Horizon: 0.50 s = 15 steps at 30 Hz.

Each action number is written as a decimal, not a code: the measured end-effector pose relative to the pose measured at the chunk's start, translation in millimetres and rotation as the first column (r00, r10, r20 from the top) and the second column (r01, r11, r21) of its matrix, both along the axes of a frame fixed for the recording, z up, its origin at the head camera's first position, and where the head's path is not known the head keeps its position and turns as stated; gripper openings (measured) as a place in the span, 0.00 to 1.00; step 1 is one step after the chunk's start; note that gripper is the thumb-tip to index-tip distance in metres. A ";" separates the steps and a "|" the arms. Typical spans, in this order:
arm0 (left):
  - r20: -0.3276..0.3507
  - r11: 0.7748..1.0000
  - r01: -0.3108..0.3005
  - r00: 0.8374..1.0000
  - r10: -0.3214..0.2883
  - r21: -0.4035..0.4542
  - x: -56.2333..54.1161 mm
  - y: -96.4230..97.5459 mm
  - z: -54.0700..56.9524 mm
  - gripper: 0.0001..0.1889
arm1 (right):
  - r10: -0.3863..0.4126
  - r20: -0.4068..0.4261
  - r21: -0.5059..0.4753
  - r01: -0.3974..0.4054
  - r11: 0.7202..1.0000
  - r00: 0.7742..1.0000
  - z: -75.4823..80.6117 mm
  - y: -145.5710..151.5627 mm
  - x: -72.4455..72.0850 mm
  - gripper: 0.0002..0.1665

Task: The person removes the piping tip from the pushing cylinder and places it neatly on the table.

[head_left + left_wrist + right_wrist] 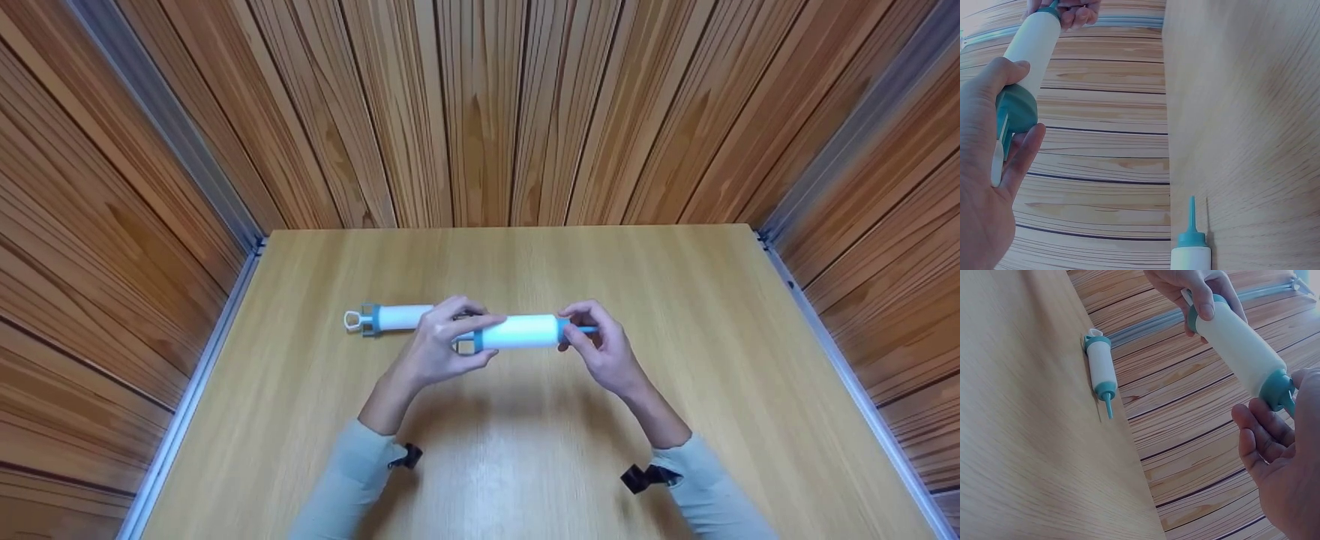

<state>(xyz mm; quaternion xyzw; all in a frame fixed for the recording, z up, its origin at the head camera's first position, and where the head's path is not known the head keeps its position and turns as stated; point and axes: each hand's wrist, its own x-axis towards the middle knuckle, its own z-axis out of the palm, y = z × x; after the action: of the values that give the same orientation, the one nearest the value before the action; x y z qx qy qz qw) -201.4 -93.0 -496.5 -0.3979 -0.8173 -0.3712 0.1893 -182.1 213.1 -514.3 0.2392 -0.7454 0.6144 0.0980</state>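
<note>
Between both hands a white icing syringe [525, 331] with teal ends lies level above the table. At its handle end, the left hand [448, 341] grips the barrel, thumb on one side and fingers on the other. The right hand [604, 346] pinches the teal nozzle cap [1276, 389] at the other end; the thin nozzle pokes out past the fingers. Part of the plunger handle [998, 160] shows inside the left palm. A second, similar syringe [401, 317] rests on the table beyond the left hand, its ring handle pointing left.
The light wooden table [517, 465] carries the second syringe. Wood-plank walls [480, 112] stand at the back and both sides, with metal rails [187, 420] along the side edges. Black camera mounts [643, 478] sit on the wrists.
</note>
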 end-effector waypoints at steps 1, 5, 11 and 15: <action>0.000 1.000 0.000 1.000 0.000 -0.001 0.1 0.0 0.0 0.24 | 0.002 -0.004 -0.001 -0.002 1.000 1.000 -0.1 0.1 0.2 0.12; -0.006 1.000 -0.005 1.000 0.005 -0.003 0.2 0.1 0.0 0.24 | 0.027 -0.021 -0.017 -0.027 0.999 0.999 -0.3 0.7 0.5 0.12; -0.014 1.000 -0.010 1.000 0.010 -0.011 0.0 1.1 0.9 0.24 | 0.044 -0.040 -0.036 -0.045 0.998 0.998 -0.7 1.3 -0.3 0.12; 0.002 1.000 -0.008 1.000 0.008 -0.014 -0.7 0.8 1.1 0.24 | 0.048 -0.050 -0.038 -0.049 0.998 0.998 -0.8 1.9 -0.8 0.13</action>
<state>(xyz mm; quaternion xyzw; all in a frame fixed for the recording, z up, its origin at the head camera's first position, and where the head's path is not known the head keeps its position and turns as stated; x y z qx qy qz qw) -202.1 -92.1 -495.4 -0.3955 -0.8218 -0.3650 0.1873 -182.9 215.0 -515.1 0.2703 -0.7247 0.6249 0.1060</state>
